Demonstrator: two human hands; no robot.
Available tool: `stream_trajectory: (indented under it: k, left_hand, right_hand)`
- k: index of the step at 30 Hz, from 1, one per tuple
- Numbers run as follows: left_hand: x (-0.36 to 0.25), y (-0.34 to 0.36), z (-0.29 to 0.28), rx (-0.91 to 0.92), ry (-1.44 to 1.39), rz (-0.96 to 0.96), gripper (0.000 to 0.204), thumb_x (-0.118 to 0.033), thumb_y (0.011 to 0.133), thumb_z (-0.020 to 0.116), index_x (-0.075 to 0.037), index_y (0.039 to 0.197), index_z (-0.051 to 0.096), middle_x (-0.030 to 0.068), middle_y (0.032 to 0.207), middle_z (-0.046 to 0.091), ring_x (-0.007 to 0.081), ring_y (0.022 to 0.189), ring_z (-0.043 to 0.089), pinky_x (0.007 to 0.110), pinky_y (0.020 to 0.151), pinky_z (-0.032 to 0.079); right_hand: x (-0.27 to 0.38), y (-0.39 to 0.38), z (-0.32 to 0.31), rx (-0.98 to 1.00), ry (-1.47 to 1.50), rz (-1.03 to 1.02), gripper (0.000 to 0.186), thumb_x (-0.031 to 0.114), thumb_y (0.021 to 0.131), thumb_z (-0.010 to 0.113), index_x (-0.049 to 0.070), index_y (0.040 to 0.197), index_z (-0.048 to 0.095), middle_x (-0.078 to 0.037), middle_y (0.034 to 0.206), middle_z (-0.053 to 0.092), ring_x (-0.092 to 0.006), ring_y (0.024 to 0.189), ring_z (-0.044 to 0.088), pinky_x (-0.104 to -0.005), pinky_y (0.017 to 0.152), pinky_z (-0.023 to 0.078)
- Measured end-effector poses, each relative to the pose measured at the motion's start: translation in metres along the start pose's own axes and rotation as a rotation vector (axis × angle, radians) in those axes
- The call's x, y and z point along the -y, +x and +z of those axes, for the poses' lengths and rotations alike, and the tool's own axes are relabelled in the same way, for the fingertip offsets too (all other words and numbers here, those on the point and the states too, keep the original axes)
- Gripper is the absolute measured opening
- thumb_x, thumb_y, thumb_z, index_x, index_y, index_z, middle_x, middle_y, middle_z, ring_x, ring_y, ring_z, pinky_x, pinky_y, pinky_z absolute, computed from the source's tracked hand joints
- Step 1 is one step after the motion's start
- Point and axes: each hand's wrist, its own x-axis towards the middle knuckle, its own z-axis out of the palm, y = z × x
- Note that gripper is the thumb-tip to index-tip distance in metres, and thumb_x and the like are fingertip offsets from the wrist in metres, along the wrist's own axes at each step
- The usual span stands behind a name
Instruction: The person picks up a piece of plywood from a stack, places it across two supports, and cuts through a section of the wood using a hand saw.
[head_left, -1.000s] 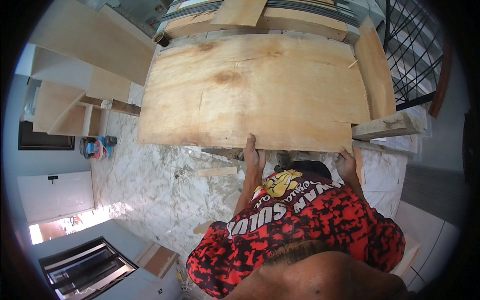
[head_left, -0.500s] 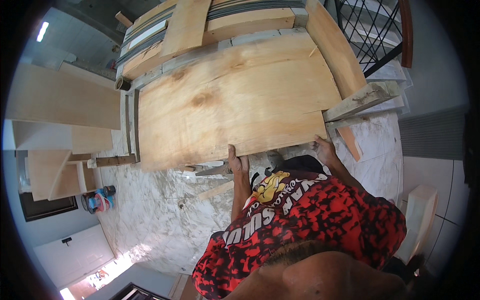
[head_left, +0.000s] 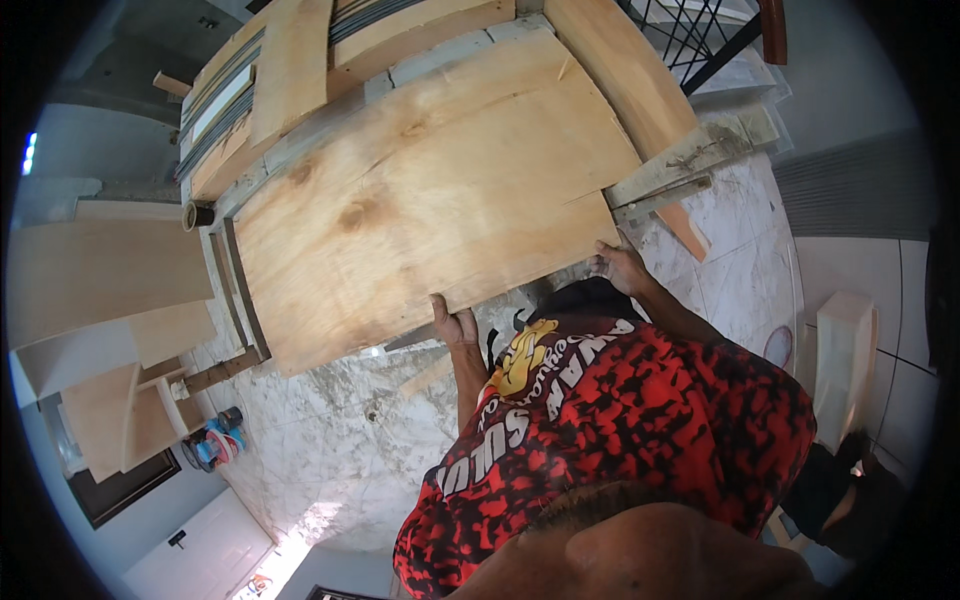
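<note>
A large plywood sheet [head_left: 440,200] with dark knots lies across timber supports in front of me. My left hand [head_left: 455,324] is closed on its near edge, the thumb resting on top and the fingers hidden beneath. Close to the near right corner, my right hand [head_left: 621,266] grips the same edge. A grey blade-like piece [head_left: 408,341], partly covered by the sheet, shows on the floor beside my left hand. Below it lies a pale wood strip [head_left: 428,375].
At the right, a rough timber bar [head_left: 690,160] sticks out past the sheet. A small dark cup [head_left: 198,215] sits by the left frame. Long boards [head_left: 290,60] lie beyond. Wooden cabinet parts [head_left: 105,265] stand at left, above a cluster of containers [head_left: 215,443] on the marbled floor [head_left: 330,440].
The whole view has turned and shifted, so the sheet and frame appear further left and more tilted. Both hands keep their hold on the sheet's near edge.
</note>
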Motion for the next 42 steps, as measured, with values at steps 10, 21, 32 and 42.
stream_trajectory:
  k: [10,21,32,42]
  left_hand:
    - [-0.011,-0.008,-0.010,-0.115,0.519,-0.192,0.060,-0.049,0.086,0.053,0.000,0.120,0.044,0.0137,0.111,0.057,0.0249,0.093,0.059,0.039,0.076,0.050]
    - [-0.033,-0.016,-0.014,-0.282,0.734,-0.496,0.064,-0.063,0.082,0.048,-0.008,0.115,0.050,0.0079,0.088,0.057,0.0175,0.073,0.053,0.030,0.066,0.045]
    - [-0.122,-0.011,-0.062,-0.503,0.682,-0.329,0.076,-0.063,0.084,0.043,-0.002,0.129,0.037,0.0172,0.121,0.049,0.0303,0.106,0.051,0.042,0.086,0.044]
    - [-0.203,-0.004,-0.094,-0.612,0.662,-0.106,0.057,-0.049,0.092,0.039,-0.007,0.131,0.037,0.0116,0.126,0.047,0.0244,0.100,0.053,0.037,0.080,0.047]
  right_hand:
    - [-0.003,0.009,-0.007,-0.057,-0.020,0.122,0.025,0.014,0.089,0.056,0.012,0.111,0.045,-0.003,0.082,0.057,-0.0158,0.068,0.060,-0.0293,0.061,0.052]
    - [-0.015,0.011,-0.025,-0.112,-0.202,0.275,0.031,0.029,0.086,0.058,0.007,0.107,0.052,-0.009,0.086,0.061,-0.0157,0.071,0.061,-0.0287,0.060,0.052]
    - [0.010,0.021,-0.019,-0.486,-0.672,0.119,0.049,0.047,0.084,0.054,0.006,0.112,0.054,-0.007,0.090,0.060,-0.0176,0.072,0.061,-0.0311,0.059,0.050]
    - [-0.026,0.043,-0.027,-0.972,-0.979,0.032,0.065,0.058,0.089,0.031,0.003,0.072,0.060,-0.016,0.068,0.063,-0.0296,0.064,0.062,-0.0401,0.056,0.046]
